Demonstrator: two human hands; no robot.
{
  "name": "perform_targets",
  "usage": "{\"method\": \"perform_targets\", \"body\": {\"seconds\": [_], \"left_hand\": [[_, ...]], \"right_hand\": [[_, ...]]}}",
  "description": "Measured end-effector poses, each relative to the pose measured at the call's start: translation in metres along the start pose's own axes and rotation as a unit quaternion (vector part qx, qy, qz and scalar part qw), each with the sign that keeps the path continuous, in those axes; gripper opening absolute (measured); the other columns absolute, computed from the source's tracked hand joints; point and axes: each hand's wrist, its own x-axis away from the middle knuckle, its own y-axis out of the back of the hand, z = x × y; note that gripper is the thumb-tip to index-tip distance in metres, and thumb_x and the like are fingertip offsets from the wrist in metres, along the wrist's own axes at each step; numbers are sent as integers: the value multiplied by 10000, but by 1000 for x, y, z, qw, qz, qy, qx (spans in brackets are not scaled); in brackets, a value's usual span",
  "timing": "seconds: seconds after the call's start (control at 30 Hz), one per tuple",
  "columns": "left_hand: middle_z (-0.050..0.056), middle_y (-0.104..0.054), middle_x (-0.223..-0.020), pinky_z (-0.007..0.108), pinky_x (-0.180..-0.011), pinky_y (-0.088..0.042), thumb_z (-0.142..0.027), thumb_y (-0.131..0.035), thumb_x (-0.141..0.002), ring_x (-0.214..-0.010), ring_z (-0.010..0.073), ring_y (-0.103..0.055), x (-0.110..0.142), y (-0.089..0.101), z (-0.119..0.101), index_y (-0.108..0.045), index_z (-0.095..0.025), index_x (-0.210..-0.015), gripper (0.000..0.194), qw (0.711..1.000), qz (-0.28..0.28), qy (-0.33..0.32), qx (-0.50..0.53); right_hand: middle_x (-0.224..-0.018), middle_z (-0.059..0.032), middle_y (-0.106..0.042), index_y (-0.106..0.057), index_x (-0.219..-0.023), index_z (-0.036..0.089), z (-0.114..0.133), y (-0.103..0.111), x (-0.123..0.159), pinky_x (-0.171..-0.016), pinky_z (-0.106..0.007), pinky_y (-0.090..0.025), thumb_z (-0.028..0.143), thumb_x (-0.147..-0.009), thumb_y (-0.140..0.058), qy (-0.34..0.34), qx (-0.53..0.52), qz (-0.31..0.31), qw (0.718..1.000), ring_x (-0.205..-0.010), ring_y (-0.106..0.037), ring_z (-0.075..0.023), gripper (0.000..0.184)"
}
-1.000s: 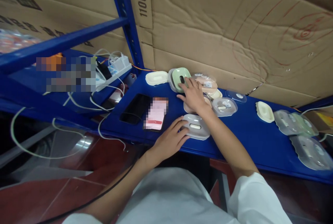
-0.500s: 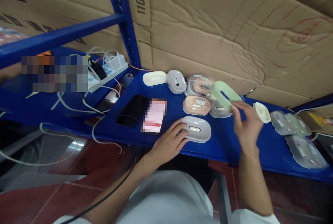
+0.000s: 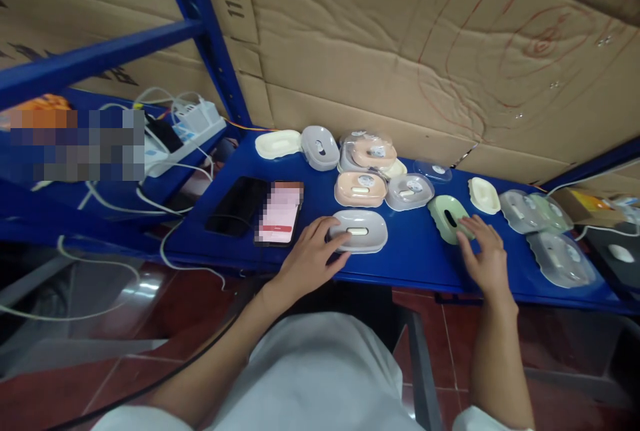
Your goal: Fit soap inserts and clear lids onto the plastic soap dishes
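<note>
My left hand [image 3: 307, 259] rests on the left end of a grey oval soap dish [image 3: 361, 231] at the front of the blue shelf [image 3: 415, 261], fingers curled over its rim. My right hand [image 3: 484, 257] lies flat on the shelf with its fingers spread, the fingertips touching a pale green soap dish part [image 3: 447, 216] that sits on the shelf. Behind them stand a peach dish [image 3: 359, 189], a grey dish part [image 3: 320, 147] and a cream tray [image 3: 279, 143].
Two phones [image 3: 260, 209] lie left of the grey dish. Several clear lids [image 3: 560, 257] and a cream tray [image 3: 483, 195] sit to the right. A power strip with white cables [image 3: 185, 129] is at the back left. Cardboard sheets [image 3: 400, 37] line the back.
My right hand took the green part from the back of the shelf, carried it right and set it down on the shelf. My left hand stayed on the grey dish.
</note>
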Motion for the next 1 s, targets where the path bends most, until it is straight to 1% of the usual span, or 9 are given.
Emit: {"method": "perform_targets", "body": {"seconds": [0.13, 0.23, 0.33, 0.43, 0.53, 0.6, 0.73, 0.87, 1.0], "left_hand": [[141, -575, -1413, 544, -1157, -527, -276, -674, -1017, -1379, 341, -541, 0, 0, 1, -716, -236, -1285, 274, 1000, -3, -1, -2], [137, -582, -1422, 546, -1154, -531, -271, -673, -1017, -1381, 339, -546, 0, 0, 0, -701, -247, -1306, 292, 1000, 1, -1, -4], [139, -589, -1422, 543, -1150, -535, -264, -664, -1022, -1386, 340, -550, 1, 0, 0, -691, -241, -1316, 296, 1000, 2, -4, -9], [138, -601, -1415, 542, -1143, -544, -264, -670, -1018, -1388, 341, -558, 1, 0, 1, -687, -249, -1322, 304, 1000, -5, -7, -11], [137, -606, -1413, 542, -1142, -550, -265, -674, -1013, -1383, 343, -565, 1, -1, 1, -693, -252, -1319, 306, 1000, -6, -7, -12], [139, -605, -1414, 544, -1146, -549, -263, -675, -1011, -1379, 348, -565, 1, -2, 1, -700, -245, -1313, 304, 1000, -7, -8, -12], [146, -600, -1425, 565, -1159, -541, -259, -672, -1013, -1392, 358, -545, 1, -2, 2, -696, -233, -1328, 317, 1000, -1, -10, -8], [134, -602, -1433, 551, -1168, -546, -242, -684, -1009, -1413, 334, -536, 2, 0, 2, -688, -248, -1329, 321, 999, -6, -4, 36], [126, -595, -1452, 537, -1178, -545, -241, -686, -1015, -1434, 316, -531, 4, 1, 3, -670, -251, -1321, 306, 998, -8, 2, 68]], "right_hand": [[-1435, -248, -664, -680, -1371, 182, -46, 2, -64, -1188, -486, -409, 483, -1053, -520, -96, 21, -42, 994, -1409, -588, -341, 465], [-1430, -362, -604, -714, -1278, 118, -87, -13, -107, -1112, -574, -402, 558, -911, -709, -248, 76, 15, 966, -1379, -569, -437, 573], [-1276, -386, -646, -767, -1057, 111, -109, -32, -125, -969, -592, -449, 609, -728, -861, -306, 79, 61, 947, -1180, -665, -452, 604], [-1268, -379, -634, -773, -973, 122, -113, -41, -122, -912, -587, -457, 544, -743, -866, -329, 88, 69, 938, -1108, -691, -433, 489], [-1328, -396, -606, -772, -1045, 103, -106, -40, -117, -987, -652, -407, 414, -833, -813, -321, 104, 58, 939, -1240, -631, -469, 378], [-1444, -373, -570, -745, -1218, 110, -97, -41, -121, -1099, -684, -321, 356, -864, -795, -280, 100, 61, 953, -1403, -524, -466, 434], [-1658, -189, -483, -634, -1481, 251, -77, -59, -155, -1235, -547, -303, 340, -872, -822, -145, 30, 134, 980, -1545, -427, -332, 644], [-1587, -206, -568, -730, -1351, 182, -64, -86, -192, -1200, -567, -399, 352, -806, -881, -107, -23, 177, 978, -1477, -524, -370, 591], [-1350, -170, -750, -797, -1216, 188, -54, -85, -191, -1160, -504, -481, 419, -849, -841, -97, -46, 145, 984, -1313, -674, -340, 436]]}}
